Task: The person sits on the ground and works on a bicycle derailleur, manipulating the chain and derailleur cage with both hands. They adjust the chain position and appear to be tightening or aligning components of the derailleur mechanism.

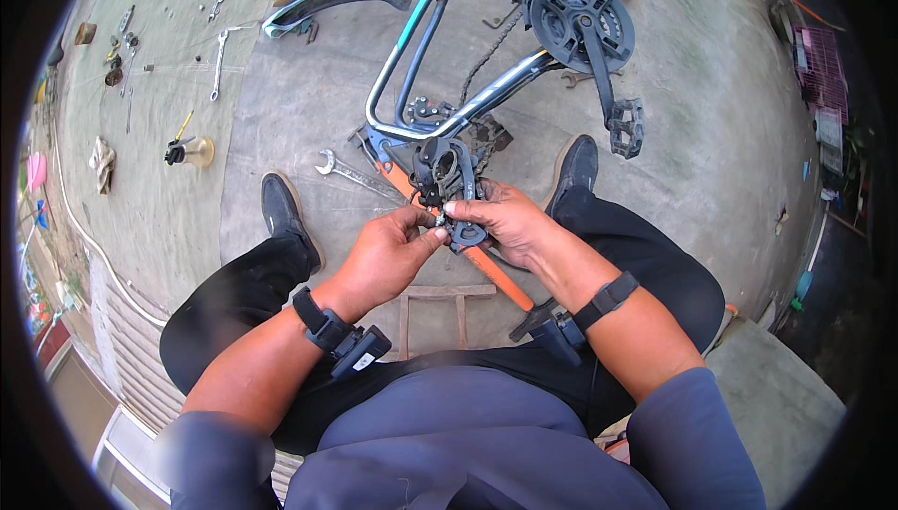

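Between my knees, a dark bicycle rear derailleur (468, 187) with a long curved cage is held up in my right hand (514, 222). The right thumb presses on its near side and the fingers wrap behind it. My left hand (385, 250) pinches at the derailleur's lower left edge, thumb against forefinger. Whatever lies between those fingertips is too small to make out. Just beyond the hands is the rear end of a blue and white bicycle frame (402, 66). A long orange bar (500, 276) runs on the ground beneath the derailleur.
An open-end wrench (360, 173) lies left of the orange bar. The crankset (582, 26) and its pedal (627, 129) stick out at the far right. A black mudguard (346, 7), another wrench (220, 66) and a yellowish pot (198, 152) are on the left ground sheet.
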A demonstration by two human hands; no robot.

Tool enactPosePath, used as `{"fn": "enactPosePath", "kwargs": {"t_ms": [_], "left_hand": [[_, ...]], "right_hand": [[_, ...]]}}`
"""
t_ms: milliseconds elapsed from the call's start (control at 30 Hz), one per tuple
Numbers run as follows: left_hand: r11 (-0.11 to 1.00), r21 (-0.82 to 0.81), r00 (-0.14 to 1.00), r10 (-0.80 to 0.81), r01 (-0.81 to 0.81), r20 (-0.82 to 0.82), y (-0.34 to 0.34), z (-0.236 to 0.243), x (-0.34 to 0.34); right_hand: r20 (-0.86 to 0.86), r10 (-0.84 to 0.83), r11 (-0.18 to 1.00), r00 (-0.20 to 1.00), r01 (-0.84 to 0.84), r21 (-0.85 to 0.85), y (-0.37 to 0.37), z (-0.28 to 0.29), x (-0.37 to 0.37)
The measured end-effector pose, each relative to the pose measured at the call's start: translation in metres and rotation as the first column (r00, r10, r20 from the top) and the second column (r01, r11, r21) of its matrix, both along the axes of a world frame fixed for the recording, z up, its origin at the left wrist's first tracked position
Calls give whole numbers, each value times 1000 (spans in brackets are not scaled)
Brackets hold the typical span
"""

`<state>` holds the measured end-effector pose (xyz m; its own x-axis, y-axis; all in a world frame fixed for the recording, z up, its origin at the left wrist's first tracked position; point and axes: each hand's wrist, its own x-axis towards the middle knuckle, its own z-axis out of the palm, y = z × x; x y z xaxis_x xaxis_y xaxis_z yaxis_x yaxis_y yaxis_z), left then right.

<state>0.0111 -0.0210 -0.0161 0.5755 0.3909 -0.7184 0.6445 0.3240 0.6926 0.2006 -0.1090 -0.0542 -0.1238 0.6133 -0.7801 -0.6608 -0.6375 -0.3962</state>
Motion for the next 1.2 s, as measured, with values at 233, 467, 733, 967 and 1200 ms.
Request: {"fn": "enactPosePath", "kwargs": {"t_ms": [233,467,733,967,1200], "left_hand": [[993,120,997,3,-12,75,1,-11,-5],[948,294,991,-133,120,23,17,-12,-13],[824,525,968,-251,213,1,19,-19,-18],[807,551,966,-259,213,6,16,-20,-19],[807,556,964,-263,196,42,10,-15,-12]], "right_hand": [[-20,34,999,999,-35,-30,2,0,-4],[-2,110,991,994,-110,-82,4,-4,8],[-17,-10,1000,1000,10,-23,8,2,4],[-108,-65,995,992,55,-89,6,-9,7],[-93,-118,988,989,107,-108,9,-12,-1]]}}
